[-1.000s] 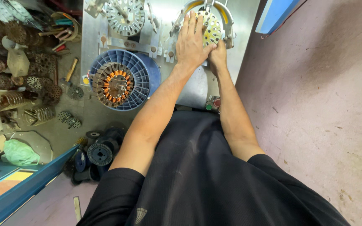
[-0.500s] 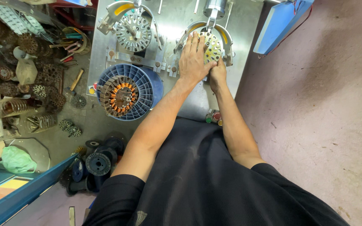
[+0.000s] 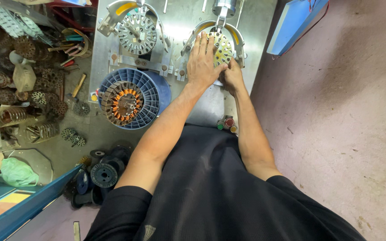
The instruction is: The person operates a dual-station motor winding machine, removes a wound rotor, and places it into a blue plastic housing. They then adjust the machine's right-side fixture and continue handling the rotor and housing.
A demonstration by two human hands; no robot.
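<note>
A round slotted metal stator disc sits in the right-hand fixture of a steel machine table. My left hand lies flat over the disc's left part, fingers spread. My right hand grips the disc's lower edge from below. A second slotted disc is mounted in the left fixture, untouched. Closer to me, a blue plastic basket holds wound stators with orange copper coils.
Coloured push buttons sit at the table's near edge. The floor on the left is crowded with loose stator cores, a hammer, black spools and a green bag. A blue box stands at right.
The view has tilted down a little, so the table sits lower in frame. Both hands stay on the right-hand disc, with little shift.
</note>
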